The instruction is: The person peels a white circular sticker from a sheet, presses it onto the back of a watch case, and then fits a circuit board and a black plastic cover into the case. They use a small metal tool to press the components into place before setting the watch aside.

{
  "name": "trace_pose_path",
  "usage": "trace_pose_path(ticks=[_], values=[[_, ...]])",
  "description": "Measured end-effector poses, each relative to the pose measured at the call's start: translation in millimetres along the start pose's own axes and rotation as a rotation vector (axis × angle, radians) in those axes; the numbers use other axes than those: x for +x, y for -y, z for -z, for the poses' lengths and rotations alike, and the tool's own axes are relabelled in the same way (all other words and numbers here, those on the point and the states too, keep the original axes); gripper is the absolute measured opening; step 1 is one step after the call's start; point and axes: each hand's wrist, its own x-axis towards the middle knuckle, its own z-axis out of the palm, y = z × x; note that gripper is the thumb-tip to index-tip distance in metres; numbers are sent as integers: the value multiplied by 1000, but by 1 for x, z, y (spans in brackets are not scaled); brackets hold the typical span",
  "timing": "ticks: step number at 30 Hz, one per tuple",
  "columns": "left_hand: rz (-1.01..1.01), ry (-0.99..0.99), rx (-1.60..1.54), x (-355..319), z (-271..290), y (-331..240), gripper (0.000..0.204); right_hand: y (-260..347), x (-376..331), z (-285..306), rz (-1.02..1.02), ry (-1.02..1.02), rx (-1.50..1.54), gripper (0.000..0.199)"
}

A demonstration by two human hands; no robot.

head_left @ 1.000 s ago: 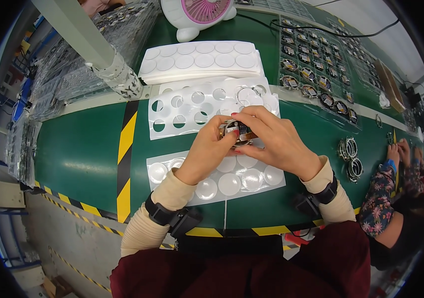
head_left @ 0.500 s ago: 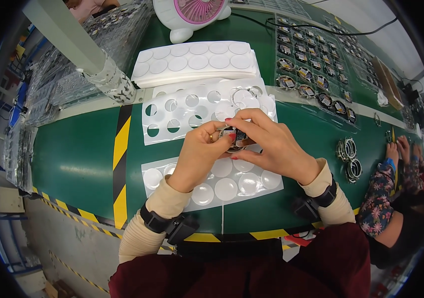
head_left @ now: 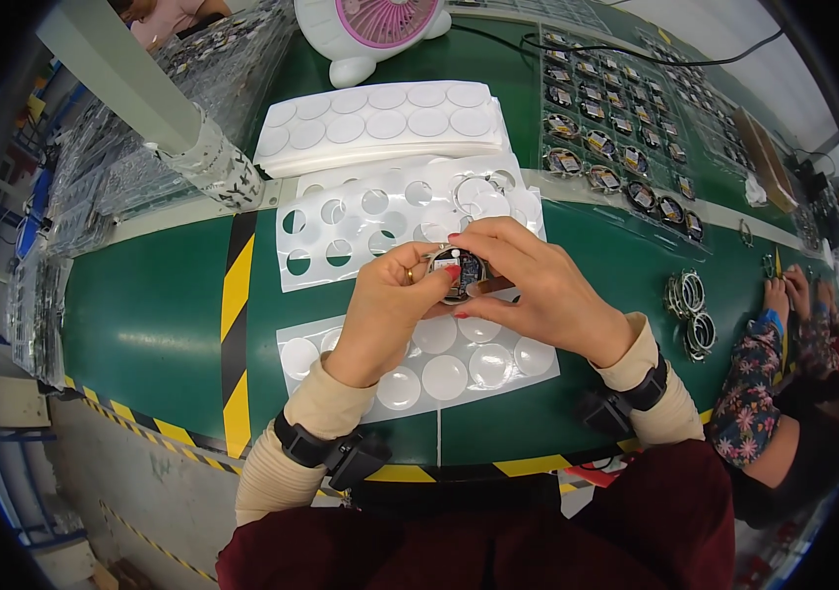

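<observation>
My left hand (head_left: 388,313) and my right hand (head_left: 536,287) meet over the green table, both pinching a small round dark part (head_left: 463,274) with a metal rim. Fingertips of both hands cover its edges. Under the hands lies a white sheet of round clear stickers (head_left: 449,372). Just beyond the hands lies a white backing sheet (head_left: 360,228) with many round holes where discs have come off.
A stack of full sticker sheets (head_left: 380,123) lies farther back, with a pink and white desk fan (head_left: 372,25) behind it. Rows of round parts (head_left: 616,133) sit at the right rear. Metal rings (head_left: 690,310) lie to my right. Another person's arm (head_left: 764,379) works there.
Both hands stay together on the round part with only small finger shifts. The view has tilted slightly, so the sheets sit a little lower in the picture.
</observation>
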Motion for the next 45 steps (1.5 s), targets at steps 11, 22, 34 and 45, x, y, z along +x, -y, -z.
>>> trace_pose_path(ticks=[11, 22, 34, 45], values=[[-26, -16, 7, -4, -2, -2, 21, 3, -2, -6, 15, -54, -49, 55], [-14, 65, -71, -2, 0, 3, 21, 2, -4, -19, 29, -175, -127, 56], [-43, 46, -259, -5, -8, -11, 41, -7, -1, -19, 140, -259, -223, 44], [-326, 78, 210, -3, 1, -1, 37, 1, -1, -19, -191, -388, 241, 25]])
